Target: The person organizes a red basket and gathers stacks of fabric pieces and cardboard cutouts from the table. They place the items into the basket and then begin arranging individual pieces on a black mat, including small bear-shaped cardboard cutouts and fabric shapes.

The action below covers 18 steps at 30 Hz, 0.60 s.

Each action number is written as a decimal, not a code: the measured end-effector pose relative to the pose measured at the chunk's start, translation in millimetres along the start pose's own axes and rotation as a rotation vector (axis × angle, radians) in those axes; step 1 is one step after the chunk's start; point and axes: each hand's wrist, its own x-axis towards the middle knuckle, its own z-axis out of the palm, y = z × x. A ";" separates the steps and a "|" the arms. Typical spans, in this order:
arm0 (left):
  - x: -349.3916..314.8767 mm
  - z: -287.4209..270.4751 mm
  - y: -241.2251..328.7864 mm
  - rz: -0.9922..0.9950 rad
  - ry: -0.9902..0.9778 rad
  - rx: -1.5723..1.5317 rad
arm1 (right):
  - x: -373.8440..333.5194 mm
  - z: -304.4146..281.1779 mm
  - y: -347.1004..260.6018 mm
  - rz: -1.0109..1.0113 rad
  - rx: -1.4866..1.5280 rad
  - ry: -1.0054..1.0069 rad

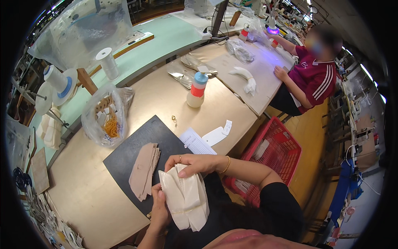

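Observation:
A banded bundle of cream cut pieces (pixel 186 199) is held close to my body, over the table's near edge. My right hand (pixel 192 164) grips its top, thumb pressed on the front face and fingers behind. At the bundle's left side, my left hand (pixel 160 205) is closed on the edge, partly hidden by it. Left of the bundle, a stack of brownish-pink cut pieces (pixel 143 170) lies on a black mat (pixel 120 155). A printed paper sheet (pixel 197 142) and a white tag-shaped piece (pixel 215 136) lie just beyond my right hand.
A bottle with a blue cap (pixel 198 91) stands mid-table, near clear plastic packets (pixel 181 78). To the left sits a plastic bag with rubber bands (pixel 110 120). A red basket (pixel 286 159) stands on the floor at right. A person (pixel 311 74) works at the adjoining table.

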 end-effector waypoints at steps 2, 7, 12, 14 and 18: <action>-7.9 -11.2 -2.2 0.042 -0.007 -0.099 | 1.7 -2.6 1.5 -0.046 0.027 0.020; -25.8 -36.9 -2.0 0.209 0.014 0.376 | 8.3 -9.2 8.2 -0.074 0.160 0.000; -27.3 -36.8 5.6 0.449 -0.014 0.890 | 11.7 -14.2 16.9 -0.067 0.149 -0.001; -26.7 -32.5 7.8 0.502 -0.009 1.004 | 10.3 -15.0 18.4 -0.075 0.114 0.012; -23.8 -26.4 7.5 0.627 0.018 1.060 | 6.8 -15.5 16.1 -0.078 0.073 0.031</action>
